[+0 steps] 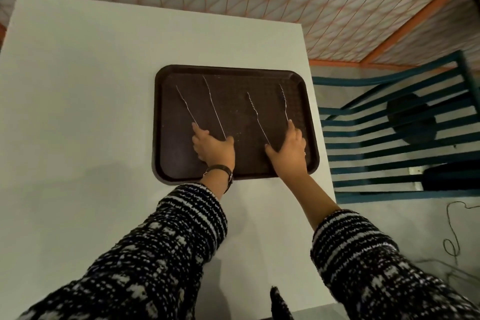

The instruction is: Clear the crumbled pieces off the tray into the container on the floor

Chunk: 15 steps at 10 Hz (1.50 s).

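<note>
A dark brown tray (233, 163) lies on the white table (78, 112). Fine pale crumbs (235, 117) speckle its middle; they are very small. My left hand (213, 148) holds a pair of thin metal tongs (197, 104) whose two arms spread apart over the left half of the tray. My right hand (288, 149) holds a second pair of metal tongs (267, 114), arms apart over the right half. Both tong tips point toward the tray's far edge. A dark round container (413, 119) sits on the floor to the right, seen through chair slats.
A teal slatted chair (389, 153) stands right of the table, over the floor container. An orange-framed mesh panel (311, 8) runs behind the table. A thin cord (454, 231) lies on the floor at the right. The table's right edge is close to the tray.
</note>
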Each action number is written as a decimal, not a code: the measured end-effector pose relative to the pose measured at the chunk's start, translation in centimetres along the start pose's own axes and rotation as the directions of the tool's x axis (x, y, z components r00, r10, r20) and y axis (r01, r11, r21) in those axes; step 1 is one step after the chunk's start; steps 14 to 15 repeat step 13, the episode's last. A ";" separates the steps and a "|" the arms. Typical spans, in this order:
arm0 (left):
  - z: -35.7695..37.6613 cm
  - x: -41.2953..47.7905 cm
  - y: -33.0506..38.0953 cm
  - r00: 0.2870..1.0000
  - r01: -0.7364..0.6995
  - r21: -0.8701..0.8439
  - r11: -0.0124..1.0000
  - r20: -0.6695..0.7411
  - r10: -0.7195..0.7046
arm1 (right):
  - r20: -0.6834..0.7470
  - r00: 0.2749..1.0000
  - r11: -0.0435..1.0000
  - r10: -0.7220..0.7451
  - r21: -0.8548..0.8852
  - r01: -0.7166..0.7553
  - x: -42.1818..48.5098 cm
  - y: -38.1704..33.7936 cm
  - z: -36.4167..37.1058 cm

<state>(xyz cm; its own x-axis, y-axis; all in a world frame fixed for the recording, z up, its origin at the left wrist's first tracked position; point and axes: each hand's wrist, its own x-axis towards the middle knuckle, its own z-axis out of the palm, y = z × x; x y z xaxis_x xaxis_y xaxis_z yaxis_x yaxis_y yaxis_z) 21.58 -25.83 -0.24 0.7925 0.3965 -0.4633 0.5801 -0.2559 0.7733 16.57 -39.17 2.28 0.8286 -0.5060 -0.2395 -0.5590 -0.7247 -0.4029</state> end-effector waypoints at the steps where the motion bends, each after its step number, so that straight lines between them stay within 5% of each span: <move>1: 1.1 0.5 -0.3 0.999 -0.031 0.131 0.991 -0.022 0.035 | 0.025 0.999 1.000 0.020 -0.012 -0.020 1.7 0.8 0.3; 5: 1.2 0.5 -1.9 0.984 -0.140 0.396 0.908 -0.047 0.172 | -0.004 0.999 0.993 -0.035 -0.114 0.035 4.6 1.7 1.1; 6: 0.3 1.1 -2.0 0.982 -0.171 0.418 0.892 0.002 0.187 | 0.068 0.998 1.000 0.006 -0.007 -0.006 4.7 1.8 1.1; 10: -3.1 2.7 -2.5 0.964 -0.267 0.386 0.883 0.122 0.238 | 0.066 0.987 0.972 0.145 0.178 -0.154 3.7 -1.6 3.4; 15: -3.0 2.4 -2.7 0.964 -0.265 0.371 0.890 0.104 0.243 | 0.085 0.984 0.967 0.154 0.193 -0.167 3.8 -2.0 3.5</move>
